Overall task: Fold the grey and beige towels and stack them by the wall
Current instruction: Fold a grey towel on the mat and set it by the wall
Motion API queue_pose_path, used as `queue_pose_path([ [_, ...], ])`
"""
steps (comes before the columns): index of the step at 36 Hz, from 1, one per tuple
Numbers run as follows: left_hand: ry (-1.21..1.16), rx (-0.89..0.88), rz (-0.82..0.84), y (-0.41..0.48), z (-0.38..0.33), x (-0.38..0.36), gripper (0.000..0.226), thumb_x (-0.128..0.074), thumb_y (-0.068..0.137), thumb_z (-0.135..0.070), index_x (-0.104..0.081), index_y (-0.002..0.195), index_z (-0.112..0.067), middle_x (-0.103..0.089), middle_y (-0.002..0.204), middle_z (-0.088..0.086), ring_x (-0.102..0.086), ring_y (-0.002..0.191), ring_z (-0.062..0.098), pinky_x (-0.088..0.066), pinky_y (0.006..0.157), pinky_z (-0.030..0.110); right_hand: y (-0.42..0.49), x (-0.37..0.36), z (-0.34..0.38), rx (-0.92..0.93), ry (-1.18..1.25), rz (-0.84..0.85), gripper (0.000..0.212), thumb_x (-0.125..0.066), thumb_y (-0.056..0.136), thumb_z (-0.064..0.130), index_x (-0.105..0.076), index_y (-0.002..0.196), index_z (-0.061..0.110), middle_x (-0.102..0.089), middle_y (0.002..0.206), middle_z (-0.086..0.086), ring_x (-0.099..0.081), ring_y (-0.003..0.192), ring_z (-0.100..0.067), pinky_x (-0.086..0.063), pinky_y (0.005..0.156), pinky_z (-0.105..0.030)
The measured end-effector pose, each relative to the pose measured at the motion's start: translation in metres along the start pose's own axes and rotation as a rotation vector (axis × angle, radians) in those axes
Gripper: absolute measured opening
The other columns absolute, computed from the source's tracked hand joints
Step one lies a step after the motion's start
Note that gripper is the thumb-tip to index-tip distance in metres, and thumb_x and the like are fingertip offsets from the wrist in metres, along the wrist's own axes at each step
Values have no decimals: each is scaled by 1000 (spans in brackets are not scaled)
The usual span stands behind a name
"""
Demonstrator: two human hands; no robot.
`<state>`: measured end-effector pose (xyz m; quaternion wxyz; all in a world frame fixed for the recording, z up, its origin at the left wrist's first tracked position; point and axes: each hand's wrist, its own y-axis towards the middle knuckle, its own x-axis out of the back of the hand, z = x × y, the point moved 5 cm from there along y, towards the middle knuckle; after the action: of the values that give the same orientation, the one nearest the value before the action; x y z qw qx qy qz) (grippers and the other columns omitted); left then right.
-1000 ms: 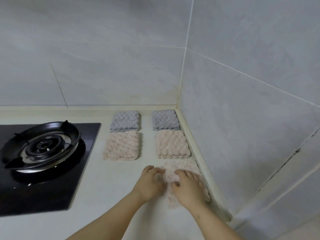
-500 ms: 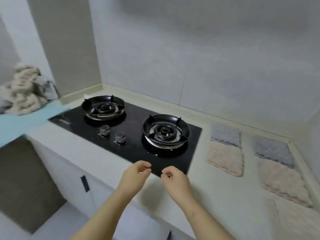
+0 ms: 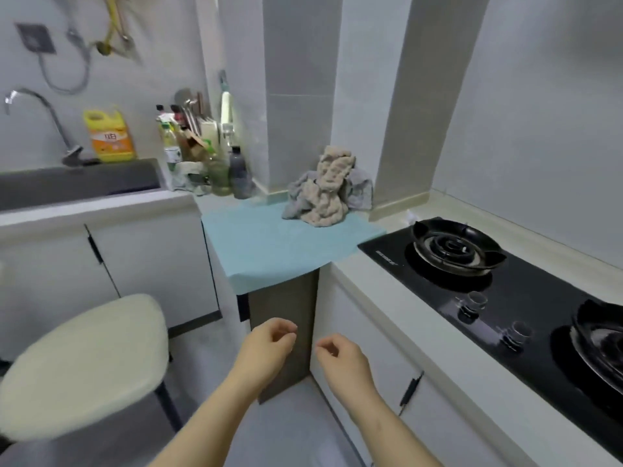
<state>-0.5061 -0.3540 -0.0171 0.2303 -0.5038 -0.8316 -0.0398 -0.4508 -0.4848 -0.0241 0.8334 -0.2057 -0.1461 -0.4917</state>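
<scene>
Holds the left hand and the right hand out low over the pale floor, side by side but not touching, fingers loosely curled, gripping nothing. Faces a crumpled, unfolded heap of towels, a knobbly beige terry towel on top of a soft grey towel, piled at the far end of a light blue cloth spread over a low surface, close against the grey tiled wall and well apart from both hands. Stands beside a white countertop on the right, fitted with a black glass gas hob, one round black burner ring near the towel heap, two clear knobs along the front edge. Looks left across a dark sink under a curved metal tap, a yellow plastic detergent jug behind it, a cluster of bottles and utensils in the corner, and a cream padded stool seat low in the foreground.
</scene>
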Motion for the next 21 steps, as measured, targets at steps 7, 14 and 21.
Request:
queue_pose_path([
  [7, -33, 44, -67, 67, 21, 67, 15, -50, 92, -19, -59, 99, -28, -64, 98, -4, -60, 93, 11, -44, 67, 20, 79, -58, 43, 39, -2, 55, 19, -48, 94, 20, -59, 109, 22, -58, 103, 10, -53, 93, -5, -38, 63, -9],
  [14, -42, 57, -101, 169, 25, 113, 15, -50, 91, -18, -61, 99, -26, -66, 95, -1, -63, 89, 19, -47, 69, 23, 195, -95, 77, 79, 56, 40, 15, -47, 94, 15, -56, 105, 20, -56, 106, 7, -51, 95, -7, -38, 66, -10],
  [21, -25, 74, -67, 289, 11, 147, 17, -50, 89, -18, -59, 88, -32, -65, 90, -2, -64, 93, 22, -47, 72, 28, 312, -98, 115, 45, 11, -35, 23, -48, 94, 15, -57, 115, 15, -55, 116, 3, -47, 93, -8, -37, 70, -16],
])
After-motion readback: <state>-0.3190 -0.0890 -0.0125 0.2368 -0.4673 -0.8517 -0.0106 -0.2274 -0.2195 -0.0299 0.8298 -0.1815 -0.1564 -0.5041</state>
